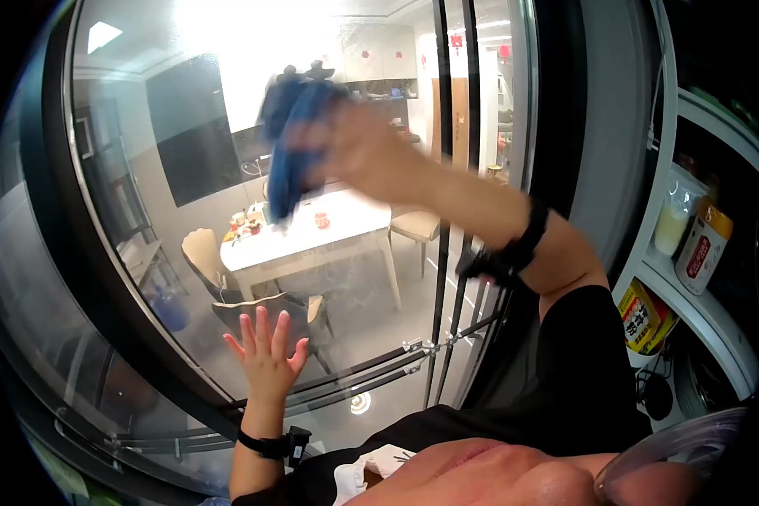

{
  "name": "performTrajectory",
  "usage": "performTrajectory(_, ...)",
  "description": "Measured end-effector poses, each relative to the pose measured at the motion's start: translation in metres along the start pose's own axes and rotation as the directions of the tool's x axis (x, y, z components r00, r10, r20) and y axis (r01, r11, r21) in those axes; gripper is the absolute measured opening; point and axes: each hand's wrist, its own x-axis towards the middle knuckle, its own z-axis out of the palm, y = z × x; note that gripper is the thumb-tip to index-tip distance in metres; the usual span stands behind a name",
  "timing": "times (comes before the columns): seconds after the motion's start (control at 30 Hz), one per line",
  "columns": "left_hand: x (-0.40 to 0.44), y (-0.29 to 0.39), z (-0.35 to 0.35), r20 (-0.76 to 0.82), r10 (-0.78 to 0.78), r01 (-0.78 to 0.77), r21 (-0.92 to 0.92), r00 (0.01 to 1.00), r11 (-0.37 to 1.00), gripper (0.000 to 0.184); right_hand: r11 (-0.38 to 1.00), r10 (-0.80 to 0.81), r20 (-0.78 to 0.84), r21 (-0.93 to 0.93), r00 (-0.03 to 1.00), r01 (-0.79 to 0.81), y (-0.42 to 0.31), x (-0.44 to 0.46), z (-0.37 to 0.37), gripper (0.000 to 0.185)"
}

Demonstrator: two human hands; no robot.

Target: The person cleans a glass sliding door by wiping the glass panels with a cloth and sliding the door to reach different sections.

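Note:
My right hand (358,152) is raised and blurred by motion, its fingers wrapped round a blue cloth (291,139). The cloth hangs down against, or just in front of, a large glass door pane (329,278). Lower and to the left, my left hand (267,350) has its fingers spread, close to the same pane, and holds nothing. Whether its palm touches the glass cannot be made out. Black straps with small devices sit on both my wrists.
Dark door frames and dark bars (371,363) border and cross the glass. Behind it stand a white table (312,228) with small items and several chairs (201,253). To my right, white shelves (704,316) hold a bottle (704,249), a jar and a yellow packet (645,316).

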Motion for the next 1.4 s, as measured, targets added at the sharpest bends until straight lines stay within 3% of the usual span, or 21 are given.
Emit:
performTrajectory(0.07, -0.001, 0.000, 0.000, -0.002, 0.007, -0.007, 0.003, 1.000, 1.000, 0.056, 0.989, -0.089, 0.129, 0.125, 0.988, 0.073, -0.030, -0.009, -0.017, 0.011)
performTrajectory(0.17, -0.001, -0.001, 0.000, -0.012, 0.039, -0.038, 0.025, 0.999, 0.999, 0.056, 0.988, -0.148, 0.188, 0.000, 0.971, 0.151, 0.031, 0.005, -0.037, 0.025)
performTrajectory(0.23, 0.000, 0.001, -0.001, -0.012, 0.037, -0.036, 0.026, 0.999, 0.999, 0.056, 0.895, 0.261, 0.110, 0.345, 0.959, -0.283, 0.139, -0.006, -0.040, 0.030)
performTrajectory(0.27, 0.001, 0.001, 0.000, -0.018, 0.031, -0.031, 0.028, 0.999, 0.999, 0.055, 0.820, 0.453, 0.115, 0.335, 0.884, -0.464, 0.181, -0.018, -0.060, 0.032)
performTrajectory(0.33, 0.003, 0.004, -0.001, -0.008, 0.033, -0.032, 0.032, 0.999, 0.999, 0.055, 0.739, 0.646, -0.139, 0.363, 0.751, -0.568, 0.197, -0.025, -0.113, 0.028)
performTrajectory(0.37, 0.005, 0.005, -0.002, -0.007, 0.023, -0.023, 0.044, 1.000, 0.999, 0.055, 0.695, 0.711, -0.259, 0.400, 0.654, -0.598, 0.205, -0.023, -0.132, 0.029)
performTrajectory(0.4, 0.005, 0.005, -0.002, -0.016, 0.025, -0.024, 0.059, 1.000, 0.998, 0.055, 0.459, 0.882, -0.215, 0.199, 0.419, -0.866, 0.203, -0.017, -0.139, 0.030)
performTrajectory(0.57, 0.008, 0.005, -0.003, -0.017, 0.025, -0.024, 0.058, 1.000, 0.998, 0.054, 0.598, 0.686, 0.057, 0.525, 0.726, -0.606, 0.196, 0.091, -0.098, 0.029)
performTrajectory(0.6, 0.009, 0.006, -0.004, -0.021, 0.028, -0.027, 0.046, 0.999, 0.999, 0.054, 0.758, 0.489, -0.310, 0.613, 0.815, -0.222, 0.127, 0.131, -0.069, 0.022)
performTrajectory(0.63, 0.010, 0.007, -0.004, -0.025, 0.033, -0.033, 0.032, 0.999, 0.999, 0.053, 0.901, -0.098, -0.396, 0.354, 0.913, 0.250, 0.125, 0.162, -0.038, 0.018)
performTrajectory(0.73, 0.010, 0.007, -0.005, -0.001, 0.037, -0.037, 0.043, 0.999, 0.998, 0.053, 0.961, -0.273, -0.515, -0.188, 0.813, 0.204, 0.039, 0.182, 0.015, 0.020)
performTrajectory(0.93, 0.008, 0.006, -0.002, -0.012, 0.040, -0.039, 0.065, 0.999, 0.997, 0.053, 0.895, -0.314, -0.400, 0.180, 0.861, 0.409, 0.151, 0.205, -0.025, 0.024)
performTrajectory(0.97, 0.009, 0.007, -0.001, -0.015, 0.046, -0.045, 0.064, 0.999, 0.997, 0.053, 0.892, 0.081, -0.423, 0.434, 0.902, 0.123, 0.175, 0.178, -0.056, 0.029)
performTrajectory(1.0, 0.009, 0.006, -0.002, -0.014, 0.053, -0.052, 0.067, 0.998, 0.996, 0.053, 0.937, 0.348, -0.337, 0.138, 0.875, -0.320, 0.217, 0.146, -0.078, 0.030)
performTrajectory(1.03, 0.007, 0.005, -0.002, -0.008, 0.061, -0.061, 0.066, 0.998, 0.996, 0.054, 0.934, 0.348, -0.425, 0.082, 0.836, -0.348, 0.239, 0.110, -0.095, 0.030)
performTrajectory(1.07, 0.006, 0.005, 0.000, -0.020, 0.062, -0.061, 0.046, 0.998, 0.997, 0.055, 0.665, 0.672, -0.322, -0.133, 0.667, -0.735, 0.279, 0.065, -0.110, 0.033)
performTrajectory(1.1, 0.009, 0.004, 0.001, -0.033, 0.060, -0.059, 0.053, 0.998, 0.997, 0.055, 0.741, 0.501, -0.485, -0.187, 0.717, -0.645, 0.281, 0.039, -0.123, 0.040)
performTrajectory(1.17, 0.007, 0.005, -0.002, -0.030, 0.070, -0.069, 0.056, 0.997, 0.996, 0.055, 0.308, 0.765, -0.569, -0.090, 0.302, -0.947, 0.288, 0.010, -0.140, 0.047)
performTrajectory(1.23, 0.006, 0.003, -0.001, -0.020, 0.083, -0.082, 0.036, 0.996, 0.996, 0.055, -0.014, 0.828, -0.558, 0.080, -0.057, -0.997, 0.284, 0.011, -0.141, 0.050)
performTrajectory(1.33, 0.006, 0.000, -0.003, -0.005, 0.107, -0.107, 0.032, 0.994, 0.994, 0.056, 0.055, 0.808, -0.568, -0.193, 0.157, -0.980, 0.287, 0.071, -0.118, 0.049)
performTrajectory(1.4, 0.006, 0.001, -0.006, 0.006, 0.108, -0.108, 0.040, 0.994, 0.993, 0.055, 0.469, 0.778, -0.392, -0.159, 0.491, -0.869, 0.303, 0.130, -0.094, 0.047)
